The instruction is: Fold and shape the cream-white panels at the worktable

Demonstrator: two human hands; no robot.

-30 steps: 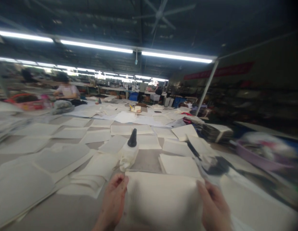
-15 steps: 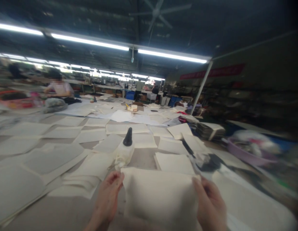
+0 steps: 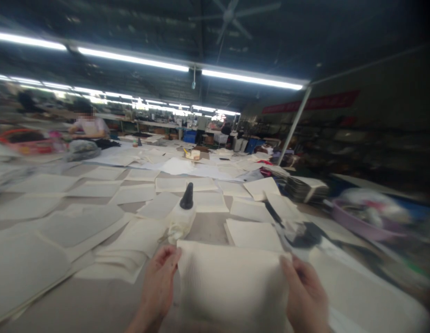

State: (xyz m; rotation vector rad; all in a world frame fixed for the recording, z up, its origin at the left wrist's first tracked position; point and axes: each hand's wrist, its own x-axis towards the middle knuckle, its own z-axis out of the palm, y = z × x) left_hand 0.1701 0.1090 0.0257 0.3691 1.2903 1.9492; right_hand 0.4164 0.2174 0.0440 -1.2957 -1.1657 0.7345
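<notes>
A cream fabric piece (image 3: 232, 282) lies in front of me at the bottom centre of the head view. My left hand (image 3: 159, 284) rests against its left edge with the fingers curled on the far left corner. At the right edge, my right hand (image 3: 305, 296) pinches the cloth near its far right corner. A white squeeze bottle with a black nozzle (image 3: 183, 217) stands just beyond the piece, left of its middle.
Several cream cut pieces (image 3: 131, 194) cover the long grey table (image 3: 96, 300). A dark stack of sheets (image 3: 307, 187) and a purple basin (image 3: 360, 222) sit at right. Another person (image 3: 86, 132) works at the far left. A slanted pole (image 3: 293, 127) rises mid-right.
Both hands keep their hold on the fabric piece. The view has shifted slightly; nothing on the table has visibly moved.
</notes>
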